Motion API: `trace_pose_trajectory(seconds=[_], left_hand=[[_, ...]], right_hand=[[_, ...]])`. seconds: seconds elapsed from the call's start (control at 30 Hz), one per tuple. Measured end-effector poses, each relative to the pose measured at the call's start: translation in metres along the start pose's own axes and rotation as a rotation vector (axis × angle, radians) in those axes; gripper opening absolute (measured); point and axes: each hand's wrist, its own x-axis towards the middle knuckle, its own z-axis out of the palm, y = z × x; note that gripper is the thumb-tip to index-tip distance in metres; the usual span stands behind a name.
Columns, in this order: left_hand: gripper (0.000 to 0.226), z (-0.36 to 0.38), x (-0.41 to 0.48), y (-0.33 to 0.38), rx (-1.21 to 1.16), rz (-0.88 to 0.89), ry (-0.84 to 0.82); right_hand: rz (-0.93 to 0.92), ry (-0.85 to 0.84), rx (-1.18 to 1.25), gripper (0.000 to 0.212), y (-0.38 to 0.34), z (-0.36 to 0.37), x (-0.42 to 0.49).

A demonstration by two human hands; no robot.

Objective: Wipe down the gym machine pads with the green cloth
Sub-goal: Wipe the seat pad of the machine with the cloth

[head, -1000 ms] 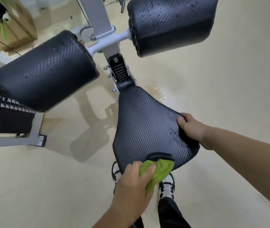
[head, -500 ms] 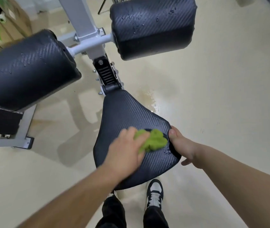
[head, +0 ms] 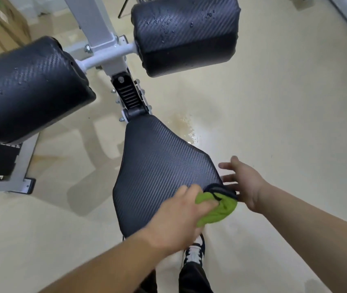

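The black textured seat pad (head: 157,166) of the gym machine lies in the middle of the view. My left hand (head: 181,216) presses the green cloth (head: 221,208) against the pad's near right corner, fingers over the cloth. Just off the pad's right edge hovers my right hand (head: 246,182), its fingers spread and holding nothing. Two black roller pads, one at the left (head: 26,89) and one at the top right (head: 185,32), carry water drops.
A grey metal frame (head: 102,43) joins the rollers to the seat. A wet patch (head: 187,127) shines on the beige floor right of the seat. My shoe (head: 195,252) stands below the pad. Cardboard boxes (head: 3,24) sit at the top left.
My left hand has swept the cloth from the pad's front edge to its right corner. My right hand has let go of the pad's edge and spread its fingers.
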Motion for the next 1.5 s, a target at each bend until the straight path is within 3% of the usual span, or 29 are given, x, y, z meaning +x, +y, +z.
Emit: trace_pose_trajectory(seconds=[0.07, 0.17, 0.2, 0.27, 0.37, 0.47, 0.5, 0.57, 0.63, 0.7, 0.83, 1.0, 1.17, 1.4, 1.5], left_hand=[[0.05, -0.014, -0.002, -0.045, 0.079, -0.071, 0.032], [0.048, -0.022, -0.003, -0.095, 0.009, -0.518, 0.332], [0.049, -0.018, -0.007, -0.091, -0.033, -0.594, 0.392], [0.051, 0.0, -0.024, -0.057, -0.024, -0.587, 0.356], [0.052, 0.017, -0.073, -0.007, -0.088, -0.408, 0.24], [0.051, 0.015, -0.106, -0.033, 0.007, -0.233, 0.184], [0.05, 0.011, -0.107, -0.051, 0.03, -0.275, 0.205], [0.046, -0.003, -0.093, -0.087, -0.035, -0.547, 0.368], [0.045, -0.014, -0.068, -0.109, -0.117, -0.821, 0.523], [0.044, -0.022, -0.044, -0.114, -0.12, -0.845, 0.547], [0.043, -0.047, 0.004, -0.15, -0.165, -0.749, 0.499], [0.043, -0.089, 0.081, -0.202, -0.257, -0.857, 0.341], [0.027, -0.077, 0.023, -0.176, -0.536, -0.926, 0.297], [0.032, -0.078, -0.091, -0.157, -0.566, -1.041, -0.155], [0.023, -0.084, -0.057, -0.177, -0.62, -0.977, -0.022]], right_hand=[[-0.096, 0.002, -0.138, 0.034, -0.011, 0.008, -0.006], [-0.28, 0.048, -0.253, 0.036, -0.027, 0.025, -0.007], [-0.329, 0.078, -0.306, 0.041, -0.032, 0.033, -0.007], [-0.398, 0.136, -0.476, 0.05, -0.039, 0.048, -0.003], [-0.474, 0.168, -0.763, 0.056, -0.049, 0.073, -0.001], [-0.561, 0.162, -1.004, 0.06, -0.066, 0.098, -0.004], [-0.578, 0.15, -1.053, 0.061, -0.071, 0.106, -0.003], [-0.537, 0.113, -1.074, 0.067, -0.081, 0.123, 0.002], [-0.433, 0.098, -1.113, 0.089, -0.085, 0.14, 0.009], [-0.388, 0.157, -1.218, 0.111, -0.08, 0.15, 0.016], [-0.342, 0.176, -1.32, 0.117, -0.078, 0.157, 0.027], [-0.322, 0.186, -1.356, 0.115, -0.082, 0.161, 0.031], [-0.358, 0.301, -1.326, 0.116, -0.078, 0.168, 0.023], [-0.398, 0.331, -1.351, 0.114, -0.076, 0.166, 0.02], [-0.408, 0.339, -1.357, 0.113, -0.076, 0.165, 0.023]])
